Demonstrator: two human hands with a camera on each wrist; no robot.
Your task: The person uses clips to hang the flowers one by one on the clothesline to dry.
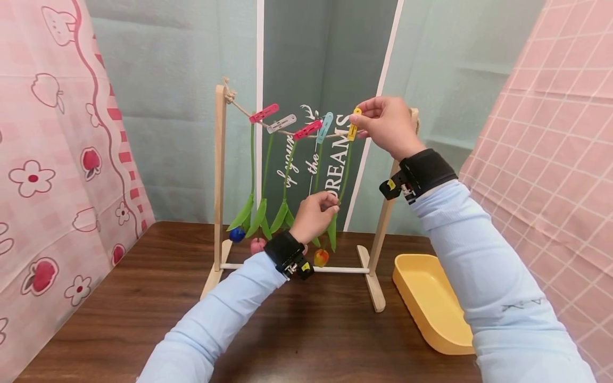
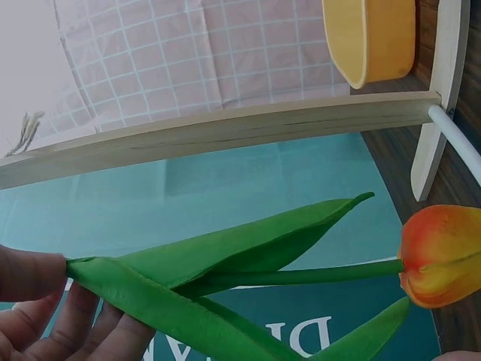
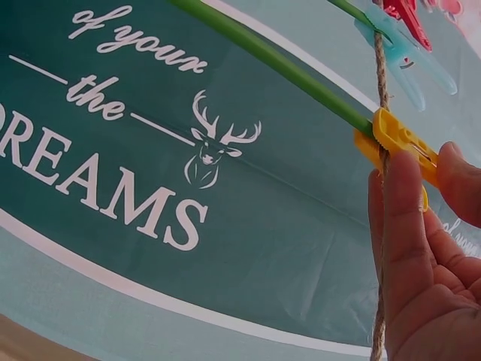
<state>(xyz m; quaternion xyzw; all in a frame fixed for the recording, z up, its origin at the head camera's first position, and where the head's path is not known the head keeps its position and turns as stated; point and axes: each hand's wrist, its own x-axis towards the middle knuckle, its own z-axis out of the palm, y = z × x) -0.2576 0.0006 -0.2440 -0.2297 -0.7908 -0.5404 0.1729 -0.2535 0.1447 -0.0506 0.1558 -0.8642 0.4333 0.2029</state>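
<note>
My right hand (image 1: 391,126) pinches a yellow clothespin (image 1: 352,131) near the right end of a twine line (image 3: 378,323). In the right wrist view the pin's jaws meet the tip of a green stem (image 3: 301,77) at the twine. That stem belongs to an upside-down artificial tulip with an orange-yellow bloom (image 2: 440,256). Lower down, my left hand (image 1: 312,218) pinches the tulip where its green leaves (image 2: 240,239) join the stem. Left of the yellow pin, a light blue clothespin (image 1: 325,127), two red ones and a grey one (image 1: 282,124) hold more hanging tulips.
The twine spans a wooden frame (image 1: 219,175) with a white lower bar (image 1: 342,270), standing on a brown wooden table (image 1: 306,330). A yellow tray (image 1: 423,298) sits at the right, partly behind my right sleeve. Blue (image 1: 237,234) and pink (image 1: 257,245) blooms hang at the left.
</note>
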